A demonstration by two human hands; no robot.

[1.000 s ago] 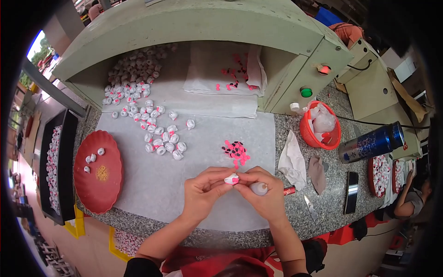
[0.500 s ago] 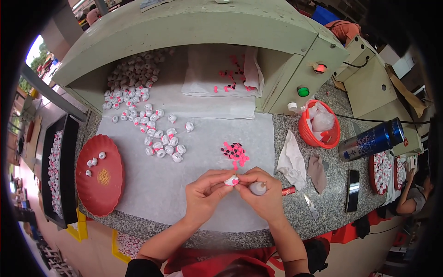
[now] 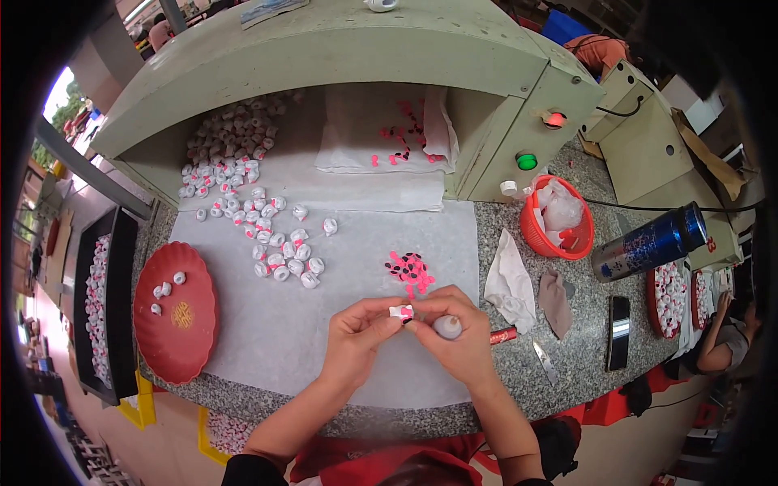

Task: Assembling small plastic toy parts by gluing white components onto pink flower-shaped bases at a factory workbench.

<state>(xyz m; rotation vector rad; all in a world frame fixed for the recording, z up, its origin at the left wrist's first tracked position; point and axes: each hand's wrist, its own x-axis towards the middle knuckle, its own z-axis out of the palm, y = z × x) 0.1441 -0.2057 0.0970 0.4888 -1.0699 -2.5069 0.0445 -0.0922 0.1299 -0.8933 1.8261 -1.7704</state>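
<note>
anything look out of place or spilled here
Nothing looks spilled or plainly broken. The only mildly odd things are the crumpled white cloth and brownish cloth on the speckled counter, right of the pale sheet: bunched loosely, while the sheet lies mostly flat.

Remote view, markings: I could read no words with confidence. I noted a gold emblem [image 3: 181,314], roughly round and character-like, at the middle of the red scalloped dish [image 3: 173,356]. I saw pale marks resembling lettering on the small red tube [image 3: 503,334], too small to make out. On the pale green housing [image 3: 640,158] at right I logged a small red mark [image 3: 711,243]. I could not tell whether the pattern on the blue flask [image 3: 648,243] included writing.
</note>
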